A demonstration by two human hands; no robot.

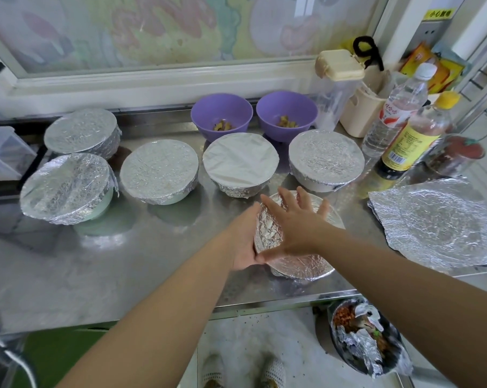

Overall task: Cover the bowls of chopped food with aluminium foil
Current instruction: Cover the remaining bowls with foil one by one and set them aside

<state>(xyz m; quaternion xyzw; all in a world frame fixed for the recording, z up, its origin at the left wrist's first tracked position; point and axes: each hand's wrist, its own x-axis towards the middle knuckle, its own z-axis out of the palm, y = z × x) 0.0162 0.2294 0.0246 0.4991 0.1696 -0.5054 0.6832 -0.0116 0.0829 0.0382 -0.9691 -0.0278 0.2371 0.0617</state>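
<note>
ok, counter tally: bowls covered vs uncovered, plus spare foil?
Foil-covered bowls: 6
Uncovered purple bowls: 2
Loose foil sheets: 1
Total: 9

The desk (119,264) had a wide bare patch in the lower left of the frame, with room for a hand to pass. Across the middle, five foil-covered bowls (159,170) stood close together, with little or no gap between them. Two purple bowls (221,113) sat just behind. Bottles (396,113) crowded the upper right, and a loose foil sheet (438,222) lay flat at the right.
</note>
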